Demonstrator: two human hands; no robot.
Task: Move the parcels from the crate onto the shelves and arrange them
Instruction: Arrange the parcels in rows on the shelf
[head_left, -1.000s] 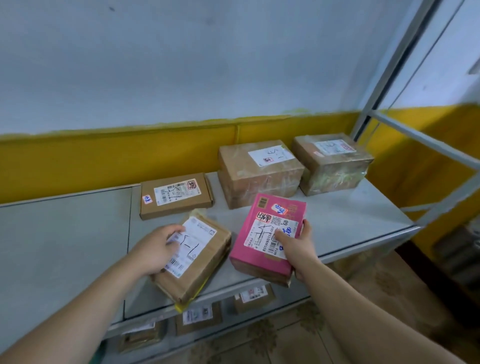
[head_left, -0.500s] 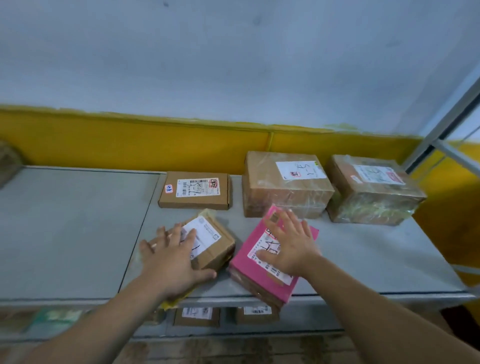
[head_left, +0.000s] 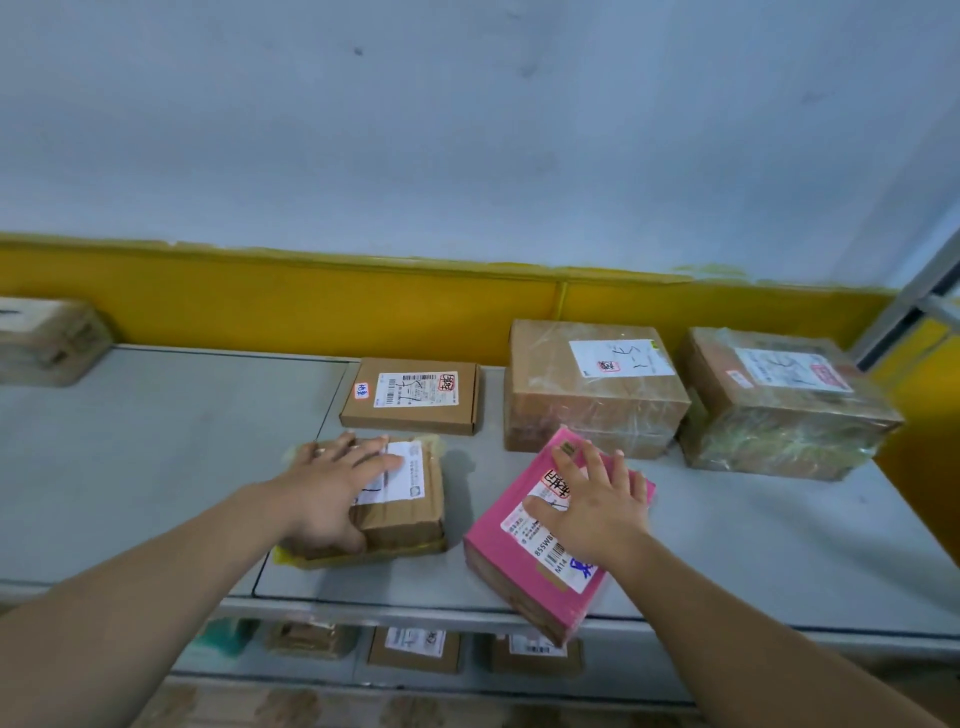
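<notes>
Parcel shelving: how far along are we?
Done: flat box, taped box and wrapped box sit at the back of the shelf. In hand: left hand lies on the brown parcel, right hand presses the pink parcel, which overhangs the front edge. Left: straightening those two; the crate is out of view.

The white shipping label (head_left: 558, 556) on the pink rectangular parcel (head_left: 511, 577) at the near edge shows "M14" and a code beginning "8SSWB"; the rest is covered. On the tall tape-wrapped brown cardboard box (head_left: 587, 410), far and right of centre, a white sticker (head_left: 621, 357) bears a handwritten "5-1". Other labels' print and red stamps are too small to read.
</notes>
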